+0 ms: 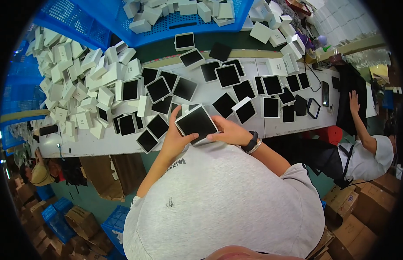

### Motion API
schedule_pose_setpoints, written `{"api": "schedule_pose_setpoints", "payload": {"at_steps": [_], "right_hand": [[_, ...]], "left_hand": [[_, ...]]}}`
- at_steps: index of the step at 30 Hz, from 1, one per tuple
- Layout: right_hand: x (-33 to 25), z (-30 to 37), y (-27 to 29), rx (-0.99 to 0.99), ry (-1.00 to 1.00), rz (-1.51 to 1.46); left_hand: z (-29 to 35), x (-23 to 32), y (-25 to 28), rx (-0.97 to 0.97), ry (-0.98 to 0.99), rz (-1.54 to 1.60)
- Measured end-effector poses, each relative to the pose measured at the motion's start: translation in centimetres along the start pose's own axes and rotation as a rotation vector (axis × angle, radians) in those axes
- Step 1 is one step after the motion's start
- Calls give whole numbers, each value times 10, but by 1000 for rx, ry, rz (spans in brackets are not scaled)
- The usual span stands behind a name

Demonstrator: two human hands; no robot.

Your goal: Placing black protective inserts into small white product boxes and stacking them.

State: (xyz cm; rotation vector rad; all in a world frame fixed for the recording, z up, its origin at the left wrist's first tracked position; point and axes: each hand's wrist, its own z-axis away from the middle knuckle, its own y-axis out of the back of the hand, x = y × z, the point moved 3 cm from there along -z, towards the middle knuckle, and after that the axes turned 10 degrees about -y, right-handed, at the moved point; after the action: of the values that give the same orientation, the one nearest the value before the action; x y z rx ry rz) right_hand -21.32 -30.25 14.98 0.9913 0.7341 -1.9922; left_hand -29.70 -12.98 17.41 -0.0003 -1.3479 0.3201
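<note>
Close to my chest, a small white box [197, 125] with a black inner face is tilted between both hands. My left hand [174, 138] grips its left side, with the thumb lying on the black face. From the right, my right hand [231, 131] closes on the lower right corner, its thumb near the front rim. Just beyond, similar black-faced white trays lie scattered on the white table, among them one tray [158, 89] to the left and another tray [244, 110] to the right. What lies under the held box is hidden.
A heap of white boxes [80, 86] covers the table's left part. Behind stands a blue crate [180, 32] holding more boxes. Far right lie a phone [325, 93] and a black frame [313, 108]. A person [366, 149] sits at the right; cartons [353, 229] stand on the floor.
</note>
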Motion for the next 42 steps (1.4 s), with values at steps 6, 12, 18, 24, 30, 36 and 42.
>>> {"api": "schedule_pose_setpoints", "payload": {"at_steps": [6,12,18,24,30,36,42], "right_hand": [[2,-31,-6,151,-57,-132],[-1,-40,-18,59,-138,122],[-31,-79,-5,-87,-226,380],[-44,-187,186,819,107,312],[8,-266,266,984,-198,967],[-40,-231,227,895,-2,701],[-42,-106,185,857,208,82]], "left_hand": [[5,-45,18,41,-118,-10],[0,-13,31,-188,3,-393],[-15,-16,63,-75,100,-389],[-66,15,131,172,-283,-986],[-235,82,168,376,-718,-1202],[-405,47,261,379,-706,-1956],[-415,42,254,220,-312,-1931]]}}
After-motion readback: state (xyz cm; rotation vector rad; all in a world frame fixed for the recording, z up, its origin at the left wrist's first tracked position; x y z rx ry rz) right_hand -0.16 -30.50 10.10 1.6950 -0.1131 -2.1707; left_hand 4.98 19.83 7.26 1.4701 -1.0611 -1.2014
